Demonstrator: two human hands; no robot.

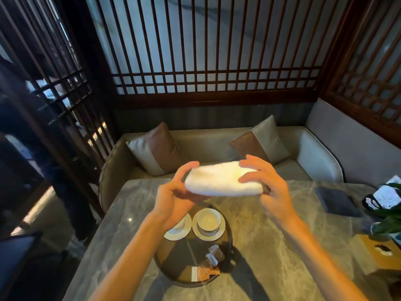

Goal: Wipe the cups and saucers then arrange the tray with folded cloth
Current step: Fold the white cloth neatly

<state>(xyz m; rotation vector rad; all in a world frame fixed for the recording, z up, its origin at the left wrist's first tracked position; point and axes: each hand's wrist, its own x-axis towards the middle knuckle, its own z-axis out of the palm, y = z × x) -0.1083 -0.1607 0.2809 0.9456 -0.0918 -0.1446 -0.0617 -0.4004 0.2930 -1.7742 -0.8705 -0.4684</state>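
Observation:
Both hands hold a folded white cloth [221, 179] in the air above the table. My left hand [173, 192] grips its left end, thumb on top. My right hand [267, 185] grips its right end with fingers curled over it. Below sits a dark oval tray [227, 231] with a white cup [208, 219] on a white saucer [219, 234]. A second saucer [180, 230] with a cup lies to its left, partly hidden by my left wrist. Small sachets [211, 260] lie at the tray's near end.
The tray stands on a grey marble table [271, 224]. A dark folder [335, 199], a green plant [388, 216] and a wooden tissue box [382, 253] crowd the right side. A sofa with two cushions [156, 148] lies beyond the table, backed by wooden lattice screens.

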